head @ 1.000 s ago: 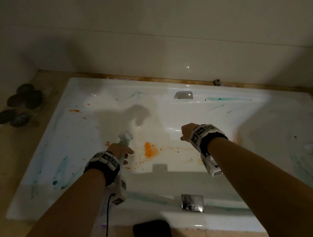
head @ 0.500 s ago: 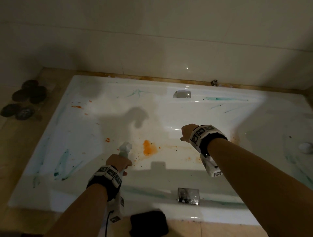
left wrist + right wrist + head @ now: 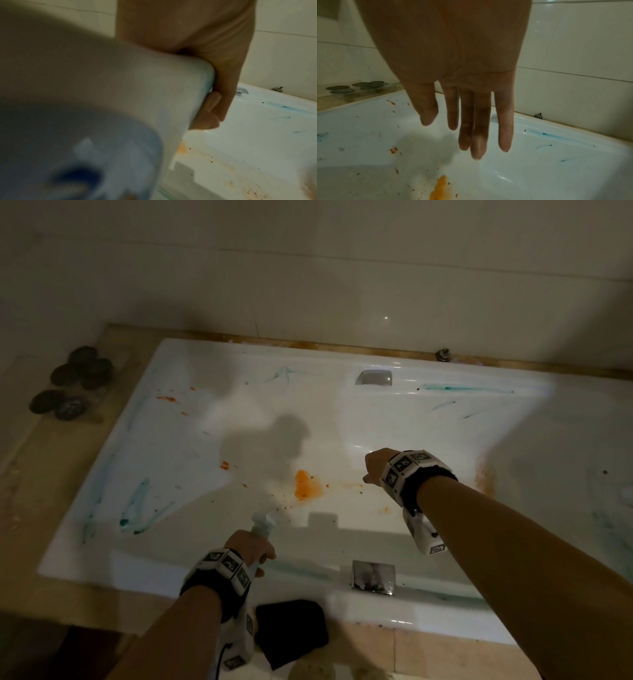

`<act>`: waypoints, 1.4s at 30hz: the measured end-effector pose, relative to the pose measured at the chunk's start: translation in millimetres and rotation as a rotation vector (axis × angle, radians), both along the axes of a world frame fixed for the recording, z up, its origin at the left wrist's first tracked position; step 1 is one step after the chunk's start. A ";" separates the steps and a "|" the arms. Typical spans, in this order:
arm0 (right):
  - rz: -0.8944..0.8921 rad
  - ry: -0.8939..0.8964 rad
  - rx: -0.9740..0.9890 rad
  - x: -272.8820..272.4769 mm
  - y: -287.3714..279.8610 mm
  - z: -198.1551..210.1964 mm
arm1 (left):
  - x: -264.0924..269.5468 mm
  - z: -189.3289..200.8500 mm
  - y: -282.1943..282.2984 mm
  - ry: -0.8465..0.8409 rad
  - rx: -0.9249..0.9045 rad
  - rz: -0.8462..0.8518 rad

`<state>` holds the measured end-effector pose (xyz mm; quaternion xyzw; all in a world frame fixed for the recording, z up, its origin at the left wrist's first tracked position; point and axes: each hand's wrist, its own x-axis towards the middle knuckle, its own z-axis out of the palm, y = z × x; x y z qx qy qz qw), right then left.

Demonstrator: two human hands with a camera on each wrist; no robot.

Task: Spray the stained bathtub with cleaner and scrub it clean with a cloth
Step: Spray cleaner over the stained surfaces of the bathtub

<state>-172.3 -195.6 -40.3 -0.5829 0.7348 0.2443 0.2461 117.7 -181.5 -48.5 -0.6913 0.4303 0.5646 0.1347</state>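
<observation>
The white bathtub carries an orange stain on its floor, smaller orange spots and teal smears on the walls. My left hand grips a pale spray bottle over the near wall, nozzle pointing at the orange stain. In the left wrist view the spray bottle fills the picture, with the left hand's fingers curled round it. My right hand hangs over the tub's middle. In the right wrist view its fingers are straight and empty. A dark cloth lies on the near ledge.
A metal overflow plate sits on the far wall and a square metal fitting on the near rim. Several dark round stones lie on the ledge at the left end. A small metal fixture stands by the tiled wall.
My left hand has drawn the spray bottle back toward the near rim. The right hand has stayed over the tub's middle. The view has tilted down, showing more of the cloth.
</observation>
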 end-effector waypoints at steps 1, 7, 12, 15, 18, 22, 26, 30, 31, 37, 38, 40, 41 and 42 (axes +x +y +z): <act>-0.007 -0.010 0.006 -4.4 3.3 -0.7 | -6.3 -0.2 4.0 0.018 0.016 0.013; -0.024 -0.015 0.027 -48.4 31.4 -7.2 | -58.9 -3.3 17.9 0.040 -0.056 0.061; -0.037 0.032 0.058 -92.9 47.8 -6.2 | -102.6 3.9 8.7 0.045 -0.105 0.124; -0.031 0.042 0.059 -112.1 49.0 -2.6 | -125.6 11.1 -2.9 0.134 -0.086 0.209; -0.054 0.052 0.041 -125.9 40.2 -6.3 | -147.8 14.6 -20.0 0.131 -0.143 0.203; -0.083 0.048 0.030 -135.8 26.4 -8.5 | -164.2 11.3 -44.1 0.061 -0.211 0.079; -0.093 0.046 0.005 -145.2 19.1 -11.2 | -178.8 13.0 -64.7 0.131 -0.167 0.041; -0.117 0.042 0.014 -162.9 10.8 -17.5 | -194.7 12.3 -90.5 0.097 -0.244 0.043; -0.116 0.054 0.010 -166.9 8.2 -17.3 | -199.4 13.6 -96.3 0.073 -0.278 0.044; -0.162 0.071 0.066 -183.9 -12.0 -17.2 | -227.2 23.5 -124.3 0.142 -0.280 0.075; -0.160 0.065 0.058 -184.6 -15.4 -16.9 | -233.3 26.2 -127.9 0.171 -0.268 0.071; -0.151 0.040 0.048 -183.2 -18.4 -14.5 | -245.8 29.6 -134.5 0.203 -0.269 0.058; -0.152 0.034 0.051 -182.4 -19.2 -12.7 | -252.2 31.0 -137.2 0.196 -0.286 0.056; -0.148 0.035 0.043 -183.0 -18.7 -13.4 | -258.3 32.3 -139.4 0.178 -0.306 0.060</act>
